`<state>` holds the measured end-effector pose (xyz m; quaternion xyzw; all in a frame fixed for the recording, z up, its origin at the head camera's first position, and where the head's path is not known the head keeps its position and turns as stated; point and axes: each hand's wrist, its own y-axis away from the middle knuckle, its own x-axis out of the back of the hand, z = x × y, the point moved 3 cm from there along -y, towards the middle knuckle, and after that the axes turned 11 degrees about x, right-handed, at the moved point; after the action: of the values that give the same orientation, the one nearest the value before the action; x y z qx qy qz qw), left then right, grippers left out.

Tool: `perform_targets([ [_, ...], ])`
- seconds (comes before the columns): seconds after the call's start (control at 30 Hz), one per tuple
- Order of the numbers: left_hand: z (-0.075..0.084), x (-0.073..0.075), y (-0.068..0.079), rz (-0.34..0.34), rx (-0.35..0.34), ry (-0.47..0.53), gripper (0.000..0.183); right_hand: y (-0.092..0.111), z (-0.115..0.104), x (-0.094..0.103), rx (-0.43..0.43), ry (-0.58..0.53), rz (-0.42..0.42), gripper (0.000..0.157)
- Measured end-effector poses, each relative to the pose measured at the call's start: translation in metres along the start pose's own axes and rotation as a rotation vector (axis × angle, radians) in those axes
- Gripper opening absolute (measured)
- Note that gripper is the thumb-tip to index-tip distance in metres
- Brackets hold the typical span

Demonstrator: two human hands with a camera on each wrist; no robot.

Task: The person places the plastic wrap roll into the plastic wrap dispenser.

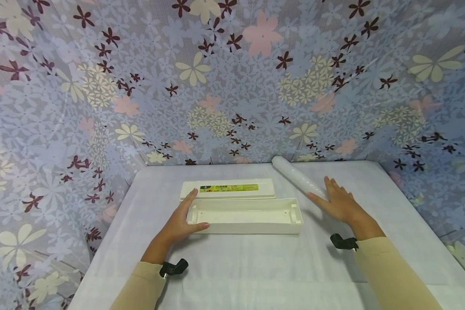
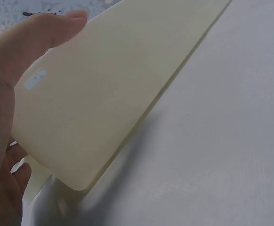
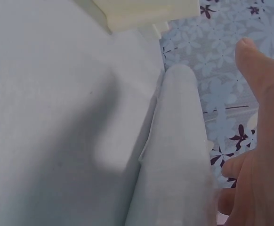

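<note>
Beige sleeves [image 1: 385,269] reach over the white tabletop [image 1: 248,267], where our left hand [image 1: 179,220] holds a cream rectangular plastic box [image 1: 253,228] at its nine o'clock end, thumb and fingers bracketing it. Toward two o'clock from the box lies a smooth white roll [image 1: 295,175]; our right hand [image 1: 342,206], fingers spread, gripping nothing, is at its near end, contact unclear. We judge it best to steady the box and close round the roll evenly.

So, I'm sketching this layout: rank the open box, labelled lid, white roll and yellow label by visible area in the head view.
1. Open box
2. Labelled lid
3. White roll, partly hidden by the right hand
4. Yellow label
</note>
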<state>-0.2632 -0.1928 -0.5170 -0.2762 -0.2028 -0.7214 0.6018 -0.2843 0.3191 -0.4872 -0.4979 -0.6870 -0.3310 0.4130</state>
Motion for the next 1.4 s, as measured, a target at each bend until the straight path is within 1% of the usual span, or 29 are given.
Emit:
perform_targets([
  [0.17, -0.003, -0.002, 0.0, 0.004, -0.017, 0.023, 0.119, 0.006, 0.004, -0.001, -0.02, -0.013, -0.003, 0.116],
  [0.43, -0.002, -0.003, 0.002, -0.003, 0.009, 0.049, 0.118, 0.014, 0.009, -0.002, -0.033, -0.026, 0.02, 0.117],
  [0.63, -0.004, -0.003, 0.002, -0.005, 0.026, 0.073, 0.116, 0.018, 0.012, -0.003, -0.021, -0.033, 0.04, 0.116],
  [0.87, -0.006, -0.003, 0.002, -0.01, 0.035, 0.14, 0.115, 0.022, 0.017, -0.006, -0.016, -0.039, 0.061, 0.116],
  [1.13, -0.009, -0.005, 0.003, -0.045, 0.076, 0.223, 0.108, 0.03, 0.02, -0.01, -0.012, -0.071, 0.074, 0.113],
  [1.4, -0.008, -0.005, 0.003, -0.052, 0.102, 0.248, 0.107, 0.034, 0.023, -0.012, 0.038, -0.091, 0.124, 0.106],
])
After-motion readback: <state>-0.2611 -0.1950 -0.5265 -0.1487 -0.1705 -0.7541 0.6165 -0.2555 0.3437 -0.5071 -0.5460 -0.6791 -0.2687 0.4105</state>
